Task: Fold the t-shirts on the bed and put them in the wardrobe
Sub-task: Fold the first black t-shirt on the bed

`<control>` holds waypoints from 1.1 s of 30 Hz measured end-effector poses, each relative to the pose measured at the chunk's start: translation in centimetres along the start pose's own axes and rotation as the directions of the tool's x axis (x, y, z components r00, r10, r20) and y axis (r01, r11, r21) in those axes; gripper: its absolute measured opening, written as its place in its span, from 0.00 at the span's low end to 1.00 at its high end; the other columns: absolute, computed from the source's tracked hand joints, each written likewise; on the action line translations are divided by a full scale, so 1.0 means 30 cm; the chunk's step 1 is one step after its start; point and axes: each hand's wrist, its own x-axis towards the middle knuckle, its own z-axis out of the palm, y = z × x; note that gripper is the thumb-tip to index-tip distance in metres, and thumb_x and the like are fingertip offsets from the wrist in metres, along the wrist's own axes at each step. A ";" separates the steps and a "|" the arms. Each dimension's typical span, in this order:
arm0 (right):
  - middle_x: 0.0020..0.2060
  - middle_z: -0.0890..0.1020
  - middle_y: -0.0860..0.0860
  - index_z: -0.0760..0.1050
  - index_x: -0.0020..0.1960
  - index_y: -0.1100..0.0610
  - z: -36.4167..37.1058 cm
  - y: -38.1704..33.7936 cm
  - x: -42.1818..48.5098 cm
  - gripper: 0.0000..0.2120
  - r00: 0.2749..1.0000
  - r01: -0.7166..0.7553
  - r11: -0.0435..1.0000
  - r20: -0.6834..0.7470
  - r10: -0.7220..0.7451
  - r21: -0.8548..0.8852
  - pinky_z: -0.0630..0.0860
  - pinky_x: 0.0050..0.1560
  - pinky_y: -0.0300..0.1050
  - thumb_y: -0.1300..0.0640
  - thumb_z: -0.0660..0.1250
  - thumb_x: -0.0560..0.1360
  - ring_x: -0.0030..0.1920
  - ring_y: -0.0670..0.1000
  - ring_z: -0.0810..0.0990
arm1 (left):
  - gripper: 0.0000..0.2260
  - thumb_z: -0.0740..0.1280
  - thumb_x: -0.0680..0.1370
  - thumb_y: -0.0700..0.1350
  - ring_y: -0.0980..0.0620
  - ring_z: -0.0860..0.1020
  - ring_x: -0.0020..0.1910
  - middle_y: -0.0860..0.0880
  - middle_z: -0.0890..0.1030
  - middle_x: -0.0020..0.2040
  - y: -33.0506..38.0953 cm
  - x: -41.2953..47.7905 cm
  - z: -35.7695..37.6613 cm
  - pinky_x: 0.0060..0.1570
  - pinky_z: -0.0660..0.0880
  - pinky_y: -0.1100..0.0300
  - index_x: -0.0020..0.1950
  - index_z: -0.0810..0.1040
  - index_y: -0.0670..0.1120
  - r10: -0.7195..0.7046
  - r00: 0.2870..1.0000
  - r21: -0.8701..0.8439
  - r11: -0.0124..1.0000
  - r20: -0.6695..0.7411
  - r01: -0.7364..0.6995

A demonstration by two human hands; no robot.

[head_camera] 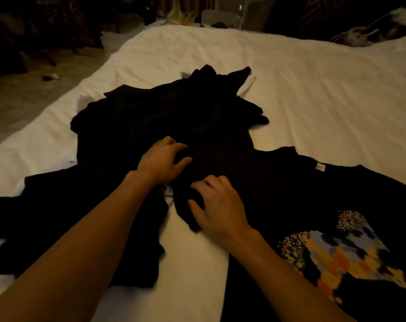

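Observation:
Several black t-shirts lie in a loose heap [174, 112] across the middle of the white bed [313, 89]. My left hand [162, 161] rests on the heap's near part, its fingers curled into the black cloth. My right hand [218, 205] lies just below it, with fingers and thumb pinching an edge of the same dark fabric. A black t-shirt with a colourful print [341, 252] lies flat at the lower right. Another black shirt [69, 217] spreads out at the lower left. No wardrobe is in view.
The bed's left edge drops to a pale floor [23, 101] with small bits on it. At the far end stand a yellowish plastic bag [181, 17] and a water bottle [239, 17]. A patterned cushion [371, 31] lies at the far right. The room is dim.

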 end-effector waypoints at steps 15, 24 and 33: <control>0.42 0.78 0.52 0.79 0.49 0.55 -0.034 -0.019 0.018 0.09 0.966 0.040 0.999 -0.253 -0.044 -0.022 0.76 0.38 0.52 0.51 0.64 0.77 0.42 0.54 0.75 | 0.05 0.69 0.78 0.49 0.53 0.77 0.50 0.53 0.77 0.50 0.009 0.010 -0.039 0.48 0.74 0.58 0.52 0.79 0.51 -0.019 0.991 -0.234 0.972 -0.133 -0.013; 0.39 0.79 0.48 0.79 0.49 0.54 -0.226 0.047 -0.005 0.07 0.937 -0.017 0.995 -0.346 0.049 0.095 0.75 0.38 0.47 0.51 0.66 0.77 0.40 0.49 0.74 | 0.04 0.72 0.76 0.46 0.64 0.78 0.44 0.60 0.80 0.43 0.238 0.030 -0.174 0.46 0.69 0.76 0.49 0.83 0.52 -0.008 0.944 -0.402 0.906 -0.329 -0.132; 0.36 0.81 0.43 0.80 0.43 0.50 -0.409 0.274 -0.150 0.05 0.880 -0.206 0.897 -0.327 0.344 0.391 0.78 0.42 0.51 0.51 0.67 0.76 0.39 0.45 0.79 | 0.04 0.72 0.77 0.46 0.64 0.79 0.45 0.59 0.81 0.44 0.653 0.061 -0.117 0.49 0.75 0.68 0.50 0.84 0.50 0.042 0.950 -0.517 0.831 -0.310 -0.205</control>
